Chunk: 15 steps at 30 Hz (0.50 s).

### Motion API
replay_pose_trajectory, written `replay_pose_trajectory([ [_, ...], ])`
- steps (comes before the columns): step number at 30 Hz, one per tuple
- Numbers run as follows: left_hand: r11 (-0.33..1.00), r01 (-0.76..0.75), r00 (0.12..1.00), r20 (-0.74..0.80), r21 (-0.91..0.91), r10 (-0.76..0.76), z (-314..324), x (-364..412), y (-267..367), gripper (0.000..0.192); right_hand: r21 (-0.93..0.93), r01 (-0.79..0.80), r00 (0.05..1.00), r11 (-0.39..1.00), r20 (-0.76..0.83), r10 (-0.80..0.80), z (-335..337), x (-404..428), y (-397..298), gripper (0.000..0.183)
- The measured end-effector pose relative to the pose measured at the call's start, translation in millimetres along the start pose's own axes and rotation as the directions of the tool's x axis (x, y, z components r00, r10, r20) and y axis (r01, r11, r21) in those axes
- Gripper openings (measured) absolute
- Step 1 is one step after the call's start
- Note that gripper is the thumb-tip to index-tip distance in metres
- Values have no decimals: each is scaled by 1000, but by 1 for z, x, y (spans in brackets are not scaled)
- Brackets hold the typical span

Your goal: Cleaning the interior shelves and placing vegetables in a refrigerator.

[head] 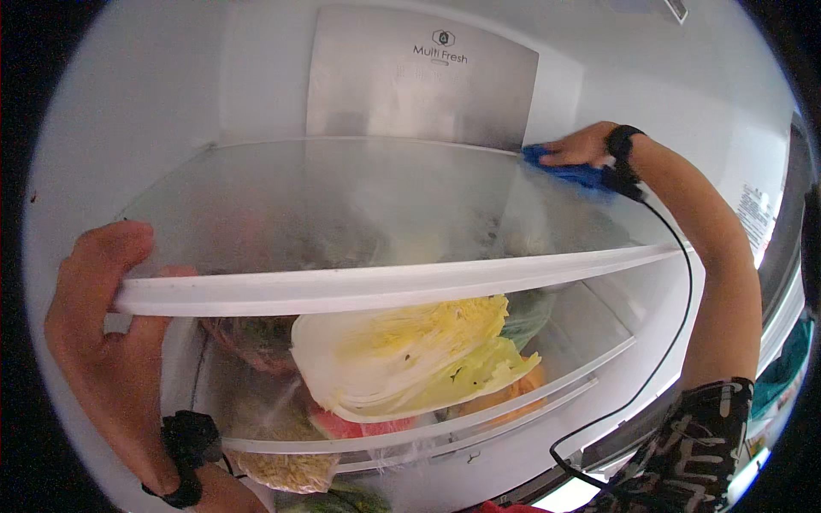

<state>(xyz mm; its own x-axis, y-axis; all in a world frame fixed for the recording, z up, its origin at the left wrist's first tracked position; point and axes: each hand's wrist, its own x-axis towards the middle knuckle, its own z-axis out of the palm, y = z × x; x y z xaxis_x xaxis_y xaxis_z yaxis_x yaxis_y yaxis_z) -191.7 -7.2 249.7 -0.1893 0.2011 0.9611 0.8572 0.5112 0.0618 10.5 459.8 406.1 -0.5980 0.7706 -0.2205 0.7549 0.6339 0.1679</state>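
Note:
Inside a refrigerator, my right hand presses a blue cloth onto the back right part of a glass shelf. My left hand grips the front left corner of that shelf, with the thumb above the white front trim and fingers reaching underneath. Each wrist wears a black band with a small device and a cable. The glass looks hazy, with dark specks near its middle.
Below, a cut napa cabbage lies on a lower shelf, near red and orange food. A plastic bag of pale food is lower left. The refrigerator's back panel stands behind the upper shelf. A cable hangs beside my right arm.

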Motion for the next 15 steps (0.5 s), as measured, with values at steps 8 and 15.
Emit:
replay_pose_trajectory([
  [8, 996, -38, 999, -16, -87, 37, 8, -4, 2, 40, 64, 721, 691, 690, 13, -723, -23, 20, -206, 73],
  [15, 988, -51, 998, -47, -146, 45, 10, 2, 5, 41, 131, 865, 489, 485, 2, -872, -36, -8, -375, 74],
])
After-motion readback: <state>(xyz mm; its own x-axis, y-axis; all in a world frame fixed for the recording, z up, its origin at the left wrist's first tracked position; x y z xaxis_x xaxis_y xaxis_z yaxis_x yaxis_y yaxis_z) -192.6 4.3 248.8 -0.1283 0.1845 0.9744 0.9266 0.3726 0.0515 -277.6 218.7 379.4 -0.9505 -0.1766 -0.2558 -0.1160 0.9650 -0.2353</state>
